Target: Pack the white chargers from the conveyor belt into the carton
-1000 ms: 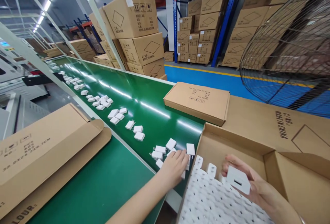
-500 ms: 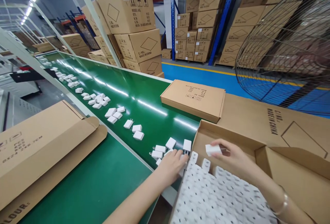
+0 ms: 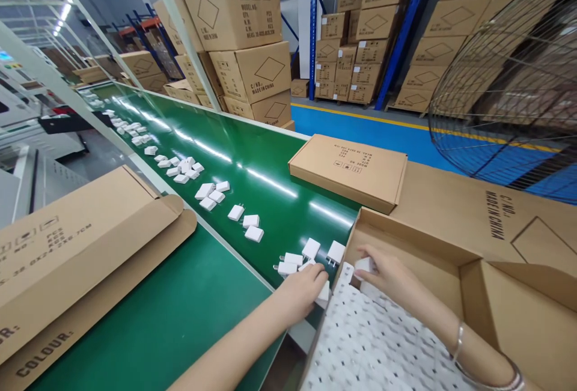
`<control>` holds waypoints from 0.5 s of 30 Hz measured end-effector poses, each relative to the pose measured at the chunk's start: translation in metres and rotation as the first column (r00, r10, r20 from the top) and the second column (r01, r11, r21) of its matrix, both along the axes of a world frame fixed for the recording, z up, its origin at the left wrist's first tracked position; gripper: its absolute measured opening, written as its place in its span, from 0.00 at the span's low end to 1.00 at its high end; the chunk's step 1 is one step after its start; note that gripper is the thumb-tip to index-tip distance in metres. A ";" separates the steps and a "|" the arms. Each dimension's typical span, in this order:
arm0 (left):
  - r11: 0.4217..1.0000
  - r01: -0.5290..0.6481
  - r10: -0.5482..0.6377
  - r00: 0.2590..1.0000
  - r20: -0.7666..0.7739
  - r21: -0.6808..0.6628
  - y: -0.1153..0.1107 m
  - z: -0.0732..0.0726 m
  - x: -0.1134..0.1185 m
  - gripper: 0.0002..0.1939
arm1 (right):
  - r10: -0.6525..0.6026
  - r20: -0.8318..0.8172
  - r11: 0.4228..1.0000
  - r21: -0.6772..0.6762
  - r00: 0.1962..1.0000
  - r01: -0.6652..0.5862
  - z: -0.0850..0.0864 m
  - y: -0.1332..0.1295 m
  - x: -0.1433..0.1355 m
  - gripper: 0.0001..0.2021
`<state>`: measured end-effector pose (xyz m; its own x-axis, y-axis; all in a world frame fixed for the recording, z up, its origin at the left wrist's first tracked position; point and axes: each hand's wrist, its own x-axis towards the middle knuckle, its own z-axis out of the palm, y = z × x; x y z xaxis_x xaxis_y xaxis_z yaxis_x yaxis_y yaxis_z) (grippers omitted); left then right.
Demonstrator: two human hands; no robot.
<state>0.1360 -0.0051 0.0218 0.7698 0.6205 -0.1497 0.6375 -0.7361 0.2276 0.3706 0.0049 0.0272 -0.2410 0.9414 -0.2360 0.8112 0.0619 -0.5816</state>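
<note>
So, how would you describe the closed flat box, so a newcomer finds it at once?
Start from the long green conveyor belt and go to the open carton holding white chargers. Just beyond that carton, near the belt's far edge, lies the flat brown box. Unlike the carton, its lid is shut, and it has printing on top.

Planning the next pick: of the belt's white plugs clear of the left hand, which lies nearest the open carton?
The white plug beyond the left hand, beside the open carton; the other clear plugs lie farther left on the green belt.
</note>
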 end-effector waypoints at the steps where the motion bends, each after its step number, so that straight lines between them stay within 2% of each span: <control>1: 1.000 0.007 -0.007 1.000 -0.008 -0.011 0.002 0.000 0.000 0.21 | 0.036 -0.012 0.999 -0.023 0.999 -0.037 0.001 -0.001 -0.003 0.19; 3: 0.999 0.043 -0.044 0.998 -0.044 -0.017 0.006 0.001 0.002 0.18 | 0.129 -0.107 0.986 -0.090 0.986 -0.139 0.004 -0.002 -0.007 0.20; 5: 0.995 0.100 -0.100 0.991 -0.090 -0.010 0.010 0.000 0.005 0.15 | 0.151 -0.218 0.975 -0.126 0.964 -0.182 0.007 -0.003 -0.006 0.20; 9: 0.986 0.166 -0.164 0.976 -0.141 0.002 0.013 0.000 0.006 0.12 | 0.055 -0.204 0.993 -0.089 0.977 -0.074 0.008 -0.006 0.009 0.22; 12: 0.998 0.061 -0.060 0.997 -0.048 0.015 0.006 0.005 -0.003 0.14 | 0.077 -0.180 0.991 -0.091 0.981 -0.095 0.005 -0.008 0.018 0.21; 14: 0.996 -0.092 0.089 0.983 0.161 0.007 -0.004 0.010 -0.011 0.15 | 0.073 -0.188 0.988 -0.119 0.979 -0.097 0.003 -0.009 0.019 0.22; 15: 0.985 -0.172 0.167 0.938 0.304 -0.012 -0.009 0.012 -0.013 0.15 | 0.065 -0.186 0.987 -0.131 0.980 -0.090 0.003 -0.009 0.018 0.22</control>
<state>0.1227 -0.0145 0.0343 0.6607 0.7459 0.0840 0.6556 -0.6279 0.4195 0.3885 -0.0040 0.0300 -0.3626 0.8795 -0.3083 0.6876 0.0291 -0.7255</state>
